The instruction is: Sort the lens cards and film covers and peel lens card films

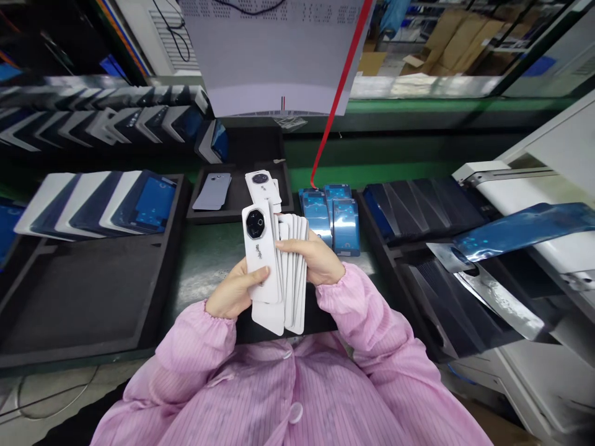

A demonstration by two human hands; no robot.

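Both of my hands hold a fanned stack of white phone back covers (289, 272) upright over the green bench. My left hand (235, 290) grips the front cover (259, 248), which has a round black camera ring near its top, with the thumb across its face. My right hand (310, 255) clasps the right side of the stack, fingers reaching over the covers' edges. Another white cover (261, 183) with a camera ring stands behind the stack. Pink sleeves cover both arms.
A black foam tray (83, 297) lies at the left, with white and blue-filmed covers (100, 201) leaning along its far end. A small tray holds a grey cover (212, 191). Blue-filmed parts (331, 214) lie ahead. Dark slotted racks (418, 210) and a white machine (534, 186) stand right.
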